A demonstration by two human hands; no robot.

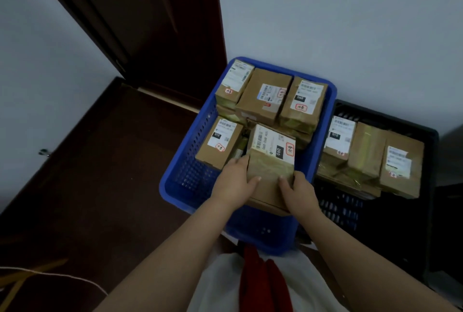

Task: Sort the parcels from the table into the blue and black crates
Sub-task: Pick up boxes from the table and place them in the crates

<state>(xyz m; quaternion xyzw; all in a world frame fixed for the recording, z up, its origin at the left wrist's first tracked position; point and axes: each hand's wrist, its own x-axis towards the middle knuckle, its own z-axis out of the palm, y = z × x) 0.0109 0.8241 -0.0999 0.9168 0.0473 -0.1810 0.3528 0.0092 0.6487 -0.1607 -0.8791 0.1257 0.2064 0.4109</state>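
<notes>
Brown cardboard parcel with white "060" label (pixel 271 161): over the near right part of the blue perforated plastic crate (pixel 180 161), left hand (pixel 234 181) and right hand (pixel 299 192) each in a holding grip on its near end; underside hidden. Blue crate: five further labelled parcels visible, lower layers mostly covered. Black plastic crate (pixel 411 224), just beside: three parcels, label print blurred, right edge dim.

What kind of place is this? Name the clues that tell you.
Probably a plain indoor room used for parcel sorting: brown cardboard parcels with printed shipping labels fill a blue plastic crate and a black plastic crate, beside a dark wooden door.
</notes>
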